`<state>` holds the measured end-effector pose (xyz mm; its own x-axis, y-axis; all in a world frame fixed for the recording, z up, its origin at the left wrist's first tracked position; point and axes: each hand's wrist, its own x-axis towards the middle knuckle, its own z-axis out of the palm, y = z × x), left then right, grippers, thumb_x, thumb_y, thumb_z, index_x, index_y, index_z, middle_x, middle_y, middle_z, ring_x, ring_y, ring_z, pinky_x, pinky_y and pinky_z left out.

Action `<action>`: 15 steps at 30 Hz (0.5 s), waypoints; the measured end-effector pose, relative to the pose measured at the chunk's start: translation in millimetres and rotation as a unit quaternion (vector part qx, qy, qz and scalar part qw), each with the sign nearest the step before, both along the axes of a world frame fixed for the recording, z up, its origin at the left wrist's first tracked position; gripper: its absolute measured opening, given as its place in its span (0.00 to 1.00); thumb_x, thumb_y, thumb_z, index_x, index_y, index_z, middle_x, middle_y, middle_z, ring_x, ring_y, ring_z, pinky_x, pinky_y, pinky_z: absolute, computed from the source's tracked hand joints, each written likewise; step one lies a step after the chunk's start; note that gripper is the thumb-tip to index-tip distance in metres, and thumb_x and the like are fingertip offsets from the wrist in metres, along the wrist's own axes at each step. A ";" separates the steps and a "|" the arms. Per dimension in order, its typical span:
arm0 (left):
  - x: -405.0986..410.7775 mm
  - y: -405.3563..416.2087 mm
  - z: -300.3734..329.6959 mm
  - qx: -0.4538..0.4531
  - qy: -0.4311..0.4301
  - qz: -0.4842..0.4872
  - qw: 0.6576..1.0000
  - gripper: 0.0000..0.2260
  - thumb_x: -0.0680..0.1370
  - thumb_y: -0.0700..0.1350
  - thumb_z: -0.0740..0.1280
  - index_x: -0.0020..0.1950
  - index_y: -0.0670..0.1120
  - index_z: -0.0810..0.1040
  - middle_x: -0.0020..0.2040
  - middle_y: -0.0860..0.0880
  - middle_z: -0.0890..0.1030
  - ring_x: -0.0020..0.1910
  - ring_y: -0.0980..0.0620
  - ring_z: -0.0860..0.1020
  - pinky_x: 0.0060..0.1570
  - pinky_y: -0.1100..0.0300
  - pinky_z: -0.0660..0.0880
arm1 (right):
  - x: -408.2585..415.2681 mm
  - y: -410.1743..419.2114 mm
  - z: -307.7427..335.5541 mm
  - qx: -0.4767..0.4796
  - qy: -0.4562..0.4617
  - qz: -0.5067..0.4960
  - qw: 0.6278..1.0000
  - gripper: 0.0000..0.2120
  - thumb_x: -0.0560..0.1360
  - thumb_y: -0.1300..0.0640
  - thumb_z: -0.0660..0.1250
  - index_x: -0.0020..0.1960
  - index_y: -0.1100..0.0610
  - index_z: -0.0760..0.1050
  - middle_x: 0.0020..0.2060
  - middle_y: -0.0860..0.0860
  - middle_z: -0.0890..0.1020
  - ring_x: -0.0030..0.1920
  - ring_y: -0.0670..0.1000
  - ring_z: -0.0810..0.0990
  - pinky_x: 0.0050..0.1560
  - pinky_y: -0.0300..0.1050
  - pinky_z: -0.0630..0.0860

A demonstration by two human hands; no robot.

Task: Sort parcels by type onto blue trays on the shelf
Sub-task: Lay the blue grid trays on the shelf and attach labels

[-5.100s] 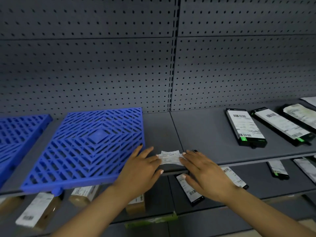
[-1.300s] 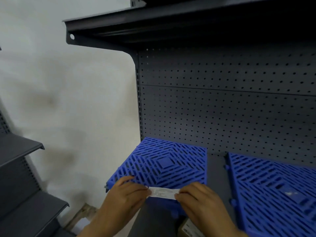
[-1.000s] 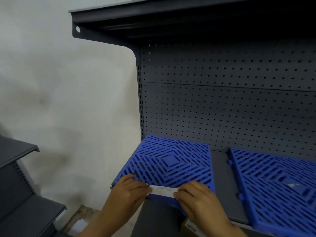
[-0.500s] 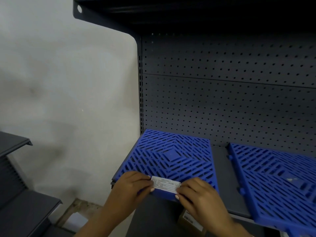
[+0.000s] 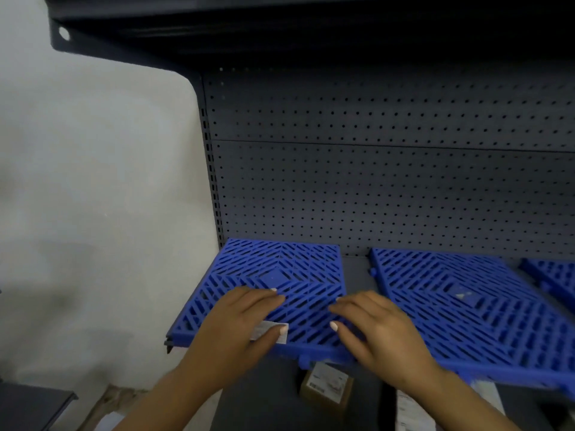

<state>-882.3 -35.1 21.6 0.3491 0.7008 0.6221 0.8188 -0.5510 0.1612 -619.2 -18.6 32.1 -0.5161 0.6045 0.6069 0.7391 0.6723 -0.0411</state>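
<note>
Two hands on blue tray (image 5: 280,269): left hand (image 5: 239,325) thumb pins label (image 5: 270,330), right hand (image 5: 373,328) fingers relaxed.

Pretty dim overall, the upper shelf underside (image 5: 311,23) is nearly black, the wall (image 5: 93,181) is brightest, and the edges look soft and bent.
</note>
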 end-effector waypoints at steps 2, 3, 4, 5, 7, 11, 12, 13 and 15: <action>24.5 2.2 15.2 -0.002 0.005 -0.020 1.000 0.23 0.79 0.62 0.55 0.66 0.51 0.75 0.63 0.56 0.76 0.61 0.58 0.71 0.65 0.66 0.58 | 24.3 -4.4 9.3 0.017 0.003 -0.019 1.000 0.15 0.78 0.45 0.58 0.55 0.51 0.79 0.50 0.46 0.80 0.50 0.47 0.77 0.49 0.42 0.76; 38.3 3.7 22.3 -0.003 0.010 -0.028 1.000 0.23 0.79 0.62 0.56 0.66 0.51 0.75 0.63 0.56 0.76 0.62 0.59 0.71 0.65 0.66 0.59 | 38.5 -7.0 12.9 0.024 0.006 -0.028 0.999 0.15 0.78 0.46 0.58 0.55 0.52 0.79 0.50 0.47 0.81 0.51 0.48 0.78 0.49 0.43 0.76; 53.5 5.6 28.7 -0.004 0.016 -0.035 0.999 0.23 0.78 0.63 0.57 0.67 0.52 0.74 0.63 0.57 0.76 0.63 0.59 0.70 0.66 0.65 0.60 | 53.9 -10.4 16.2 0.031 0.011 -0.039 0.999 0.15 0.78 0.47 0.59 0.55 0.53 0.80 0.50 0.48 0.81 0.51 0.49 0.78 0.50 0.44 0.77; 69.2 7.7 34.5 -0.003 0.021 -0.044 0.999 0.23 0.78 0.63 0.57 0.67 0.52 0.74 0.63 0.57 0.76 0.63 0.59 0.70 0.66 0.62 0.62 | 70.0 -14.0 19.2 0.037 0.015 -0.051 0.998 0.15 0.78 0.47 0.60 0.55 0.54 0.80 0.51 0.49 0.81 0.51 0.50 0.79 0.50 0.45 0.77; 104.4 11.0 43.0 0.001 0.028 -0.068 0.997 0.23 0.78 0.62 0.58 0.66 0.51 0.75 0.62 0.55 0.77 0.62 0.57 0.72 0.65 0.57 0.66 | 105.0 -24.1 23.9 0.050 0.020 -0.078 0.996 0.15 0.77 0.48 0.60 0.55 0.55 0.80 0.51 0.50 0.81 0.51 0.52 0.79 0.50 0.47 0.77; 184.7 9.5 51.7 -0.004 0.040 -0.112 0.993 0.24 0.78 0.63 0.56 0.67 0.51 0.74 0.64 0.55 0.77 0.63 0.56 0.71 0.65 0.57 0.64 | 182.0 -55.9 31.7 0.061 0.006 -0.140 0.988 0.16 0.78 0.48 0.59 0.55 0.55 0.80 0.51 0.51 0.81 0.51 0.53 0.79 0.50 0.48 0.78; 206.2 7.6 52.8 -0.007 0.040 -0.123 0.992 0.24 0.77 0.63 0.56 0.67 0.52 0.74 0.64 0.55 0.76 0.63 0.57 0.70 0.65 0.58 0.63 | 201.8 -65.9 33.2 0.061 0.005 -0.155 0.986 0.15 0.78 0.48 0.59 0.55 0.55 0.80 0.51 0.51 0.81 0.51 0.54 0.79 0.49 0.48 0.78; 228.4 5.1 53.9 -0.010 0.039 -0.137 0.990 0.24 0.77 0.63 0.57 0.67 0.51 0.74 0.64 0.55 0.76 0.63 0.57 0.70 0.65 0.58 0.64 | 222.2 -76.8 34.4 0.061 0.005 -0.170 0.984 0.15 0.77 0.48 0.60 0.55 0.55 0.80 0.51 0.51 0.81 0.51 0.54 0.80 0.48 0.49 0.78; 273.5 -1.6 54.7 -0.017 0.032 -0.166 0.985 0.23 0.77 0.62 0.58 0.66 0.51 0.75 0.63 0.54 0.77 0.62 0.56 0.71 0.65 0.57 0.66 | 263.8 -98.4 34.2 0.062 0.004 -0.198 0.978 0.15 0.77 0.48 0.60 0.55 0.55 0.80 0.52 0.51 0.81 0.52 0.54 0.80 0.48 0.49 0.79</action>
<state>-608.8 -36.7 76.2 0.6004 0.5618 0.5691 0.6033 -0.7853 0.1388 -355.4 -117.0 66.2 -0.2512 0.6783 0.6905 0.9429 0.3326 0.0162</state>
